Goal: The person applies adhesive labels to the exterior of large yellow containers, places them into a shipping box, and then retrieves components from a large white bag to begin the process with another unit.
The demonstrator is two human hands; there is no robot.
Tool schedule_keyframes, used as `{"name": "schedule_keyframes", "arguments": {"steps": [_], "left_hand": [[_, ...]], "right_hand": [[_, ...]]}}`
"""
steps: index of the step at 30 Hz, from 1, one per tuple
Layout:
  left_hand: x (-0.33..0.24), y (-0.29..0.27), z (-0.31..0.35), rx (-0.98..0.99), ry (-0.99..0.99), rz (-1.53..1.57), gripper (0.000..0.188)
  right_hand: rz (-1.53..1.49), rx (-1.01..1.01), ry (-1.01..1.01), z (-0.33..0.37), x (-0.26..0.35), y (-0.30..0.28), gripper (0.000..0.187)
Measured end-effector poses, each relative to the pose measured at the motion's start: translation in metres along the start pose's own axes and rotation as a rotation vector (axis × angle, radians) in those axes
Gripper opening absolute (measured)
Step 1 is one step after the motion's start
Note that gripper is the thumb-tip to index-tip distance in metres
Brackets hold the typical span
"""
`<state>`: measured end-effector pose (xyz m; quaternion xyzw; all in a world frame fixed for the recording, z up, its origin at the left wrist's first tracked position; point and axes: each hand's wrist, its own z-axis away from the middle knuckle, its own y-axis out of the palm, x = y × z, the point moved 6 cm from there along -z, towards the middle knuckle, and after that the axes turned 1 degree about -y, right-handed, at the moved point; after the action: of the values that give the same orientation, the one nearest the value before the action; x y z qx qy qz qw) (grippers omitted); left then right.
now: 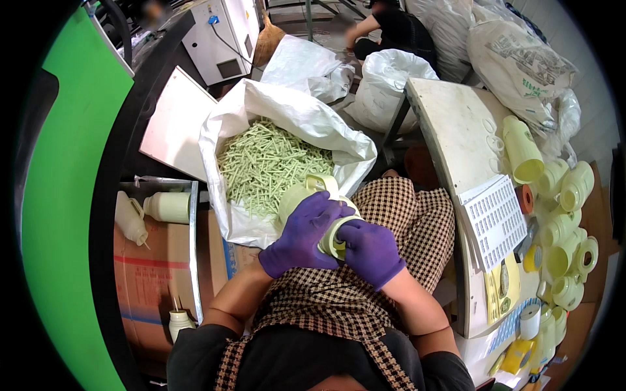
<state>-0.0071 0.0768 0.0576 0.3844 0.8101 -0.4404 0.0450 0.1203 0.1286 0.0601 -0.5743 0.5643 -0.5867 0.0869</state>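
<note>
A pale green plastic jug [295, 199] with a loop handle [321, 183] lies tilted over my lap, its round opening turned toward me. My left hand [305, 229], in a purple glove, wraps over the jug's neck and grips it. My right hand [373, 253], also in a purple glove, is closed at the rim of the opening. Its fingertips reach the inner edge, and whatever they may pinch is hidden. Just beyond the jug stands an open white woven sack [225, 127] with many thin pale green plastic strips [274, 163] inside.
On my right, a worktable [450, 124] bears printed sheets [492, 218] and several pale green jug bodies [521, 153]. To my left, a metal-edged box [193, 247] holds a few similar pieces [171, 207]. Another person [407, 32] crouches at the back near stuffed sacks [515, 58].
</note>
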Motion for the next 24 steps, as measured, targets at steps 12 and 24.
{"name": "schedule_keyframes", "arguments": {"steps": [12, 24], "left_hand": [[-0.012, 0.019, -0.001, 0.106, -0.087, 0.047, 0.083], [-0.067, 0.037, -0.02, 0.105, 0.507, -0.353, 0.04]], "right_hand": [[0.029, 0.112, -0.001, 0.028, -0.009, 0.013, 0.017], [-0.216, -0.456, -0.247, 0.161, 0.012, -0.094, 0.04]]}}
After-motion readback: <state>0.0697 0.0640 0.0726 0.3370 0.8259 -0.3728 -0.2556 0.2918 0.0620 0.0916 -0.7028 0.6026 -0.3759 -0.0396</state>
